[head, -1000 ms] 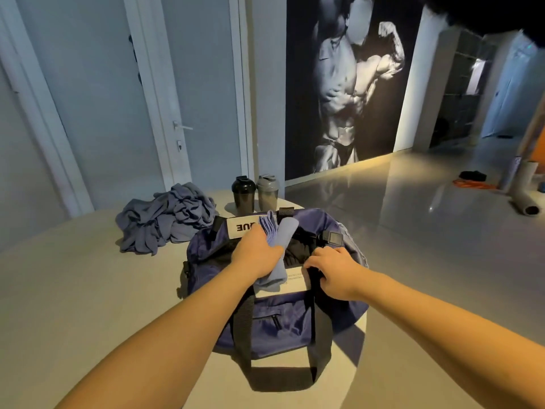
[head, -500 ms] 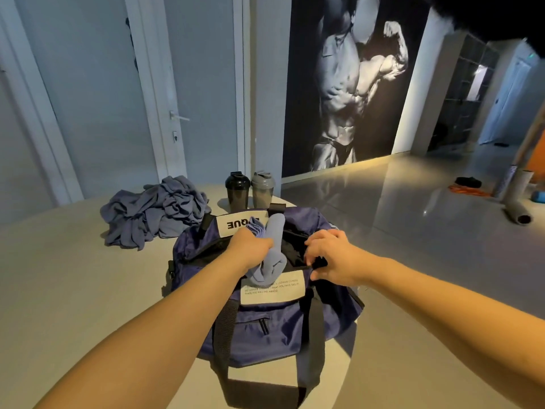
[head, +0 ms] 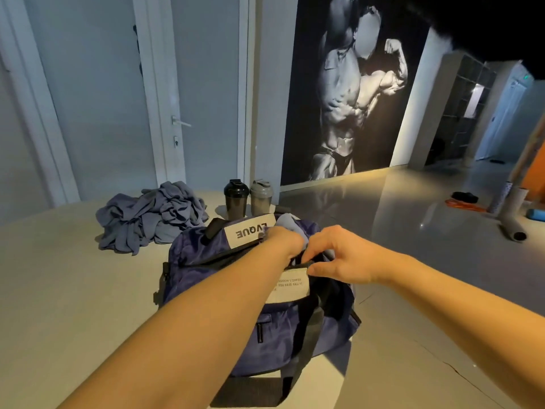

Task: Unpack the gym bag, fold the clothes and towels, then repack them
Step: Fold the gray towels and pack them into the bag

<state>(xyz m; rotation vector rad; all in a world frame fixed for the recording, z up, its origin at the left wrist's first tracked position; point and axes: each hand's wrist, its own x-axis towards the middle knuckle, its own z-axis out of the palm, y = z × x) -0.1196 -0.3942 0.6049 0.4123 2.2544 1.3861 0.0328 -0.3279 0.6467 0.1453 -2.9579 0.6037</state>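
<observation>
Navy gym bag (head: 203, 261) sits on the pale table (head: 59, 290), mouth open. Right hand (head: 342, 255) pinches its near black rim. Left hand (head: 283, 242) is down in the opening against a grey-blue cloth (head: 287, 221), fingers hidden, so can't tell its grip. Crumpled clothes pile (head: 153, 219), black shaker (head: 236, 199) and grey shaker (head: 261, 197) sit just behind.

Far past the fingers (head: 327, 268), up and to their left, is a white door (head: 206, 84) with a silver handle (head: 180, 122). Up and to the right of the fingers, a big black-and-white picture (head: 354, 93) of a strong man covers the wall. The floor (head: 383, 219) below it is grey and shiny, with a warm yellow glow by the wall. Far right of the fingers stand dark shelves (head: 463, 107). On the floor there lie an orange thing (head: 466, 205), a blue roll (head: 535, 215) and pale tubes (head: 511, 228). A pale table top (head: 59, 290) spreads out left of the fingers.
</observation>
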